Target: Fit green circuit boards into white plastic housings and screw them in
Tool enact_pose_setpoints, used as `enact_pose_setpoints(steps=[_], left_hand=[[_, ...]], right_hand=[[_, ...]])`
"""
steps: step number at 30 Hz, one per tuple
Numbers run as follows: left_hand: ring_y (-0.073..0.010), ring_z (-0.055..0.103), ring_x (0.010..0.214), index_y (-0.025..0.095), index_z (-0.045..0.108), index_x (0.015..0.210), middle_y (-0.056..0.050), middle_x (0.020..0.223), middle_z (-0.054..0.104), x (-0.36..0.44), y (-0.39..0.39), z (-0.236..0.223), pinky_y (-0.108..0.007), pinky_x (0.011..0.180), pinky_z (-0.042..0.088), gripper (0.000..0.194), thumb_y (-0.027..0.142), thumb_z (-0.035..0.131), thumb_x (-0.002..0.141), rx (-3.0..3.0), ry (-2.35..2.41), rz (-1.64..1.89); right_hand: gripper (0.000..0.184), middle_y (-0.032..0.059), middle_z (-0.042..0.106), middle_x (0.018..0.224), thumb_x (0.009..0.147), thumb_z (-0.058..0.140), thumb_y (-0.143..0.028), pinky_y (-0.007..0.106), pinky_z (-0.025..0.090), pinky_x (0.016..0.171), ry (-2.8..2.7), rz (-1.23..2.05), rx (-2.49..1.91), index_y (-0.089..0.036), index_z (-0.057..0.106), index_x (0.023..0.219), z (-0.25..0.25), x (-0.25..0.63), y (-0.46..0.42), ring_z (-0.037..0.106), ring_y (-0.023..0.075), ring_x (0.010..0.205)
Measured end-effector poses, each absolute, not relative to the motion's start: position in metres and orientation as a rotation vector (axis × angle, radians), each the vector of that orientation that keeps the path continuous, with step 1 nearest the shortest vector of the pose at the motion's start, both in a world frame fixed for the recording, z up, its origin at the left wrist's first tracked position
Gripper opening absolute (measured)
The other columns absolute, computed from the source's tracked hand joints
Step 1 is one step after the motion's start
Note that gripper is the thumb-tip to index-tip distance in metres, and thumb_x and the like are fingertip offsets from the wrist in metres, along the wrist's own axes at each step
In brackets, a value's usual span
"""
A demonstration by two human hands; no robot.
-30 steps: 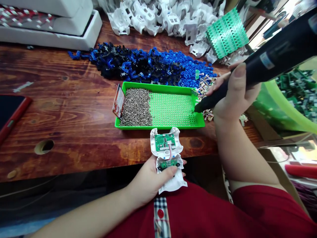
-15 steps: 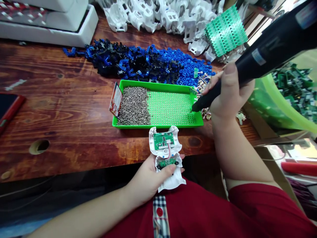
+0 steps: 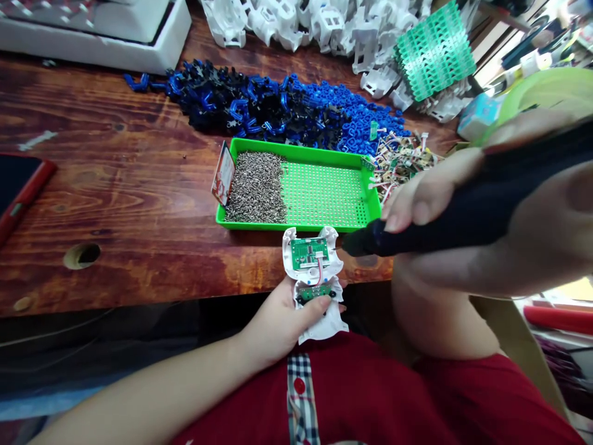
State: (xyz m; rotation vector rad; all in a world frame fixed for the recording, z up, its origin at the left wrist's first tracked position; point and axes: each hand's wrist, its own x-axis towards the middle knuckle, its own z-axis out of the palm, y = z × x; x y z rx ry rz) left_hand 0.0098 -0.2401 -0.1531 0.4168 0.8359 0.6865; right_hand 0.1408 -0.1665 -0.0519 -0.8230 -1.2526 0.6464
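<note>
My left hand (image 3: 282,315) grips a white plastic housing (image 3: 324,324), thumb across its lower half. Two shell halves lie open one above the other, joined by a thin red and white cable (image 3: 320,269). A green circuit board (image 3: 306,253) sits in the upper half, and a smaller board (image 3: 315,291) in the lower. My right hand (image 3: 430,191) is wrapped round a black electric screwdriver (image 3: 477,210), blurred by motion. Its tip points left at the upper right edge of the housing; whether it touches cannot be made out. Behind stands a green tray (image 3: 296,227) with many small screws (image 3: 257,188).
Blue and black plastic parts (image 3: 259,108) lie heaped behind the tray, with white shells (image 3: 319,25) further back. Small wired boards (image 3: 403,157) are piled to its right. A red-edged device (image 3: 28,185) and a hole (image 3: 82,255) are at the left of the table.
The screwdriver in my right hand has moved from the tray's right end toward me, down to the housing. My left hand keeps its hold. The view has shifted slightly.
</note>
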Motion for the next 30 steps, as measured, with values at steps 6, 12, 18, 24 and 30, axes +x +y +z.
enact_pose_setpoints(steps=[6,12,18,24,30], left_hand=[[-0.0196,0.065,0.079,0.014,0.052,0.110,-0.009,0.097,0.066,0.010,-0.240,-0.155,-0.032,0.072,0.051,0.042,0.025,0.067,0.072,0.435,0.825,0.689],[-0.0221,0.065,0.083,0.015,0.052,0.111,-0.010,0.103,0.064,0.009,-0.240,-0.153,-0.035,0.076,0.051,0.043,0.025,0.067,0.072,0.463,0.832,0.696],[-0.0221,0.065,0.082,0.017,0.052,0.111,-0.011,0.108,0.063,0.009,-0.241,-0.157,-0.035,0.074,0.052,0.046,0.026,0.069,0.070,0.453,0.808,0.688],[-0.0207,0.065,0.078,0.016,0.054,0.109,-0.010,0.106,0.064,0.012,-0.241,-0.154,-0.034,0.072,0.052,0.046,0.025,0.070,0.068,0.439,0.827,0.732],[-0.0212,0.066,0.079,0.016,0.049,0.113,-0.011,0.109,0.063,0.011,-0.241,-0.157,-0.034,0.071,0.053,0.048,0.023,0.069,0.070,0.438,0.808,0.714]], right_hand=[[0.029,-0.0069,0.044,0.043,0.066,0.066,-0.050,0.032,0.032,0.027,-1.215,0.817,-0.699,-0.025,0.053,0.071,-0.067,0.131,-0.157,0.042,0.0134,0.031],[0.022,-0.0058,0.044,0.046,0.069,0.066,-0.042,0.030,0.032,0.030,-1.186,0.814,-0.689,-0.023,0.055,0.074,-0.074,0.130,-0.156,0.043,0.0123,0.033],[0.010,-0.0050,0.047,0.048,0.074,0.061,-0.035,0.031,0.035,0.030,-1.286,0.794,-0.639,-0.026,0.056,0.074,-0.082,0.135,-0.154,0.045,0.0136,0.033],[0.011,-0.0068,0.047,0.045,0.074,0.060,-0.034,0.026,0.029,0.025,-1.279,0.747,-0.604,-0.026,0.054,0.075,-0.094,0.131,-0.149,0.041,0.0111,0.029],[0.013,-0.0063,0.046,0.048,0.074,0.062,-0.032,0.026,0.032,0.027,-1.247,0.817,-0.553,-0.024,0.054,0.079,-0.100,0.133,-0.152,0.043,0.0102,0.031]])
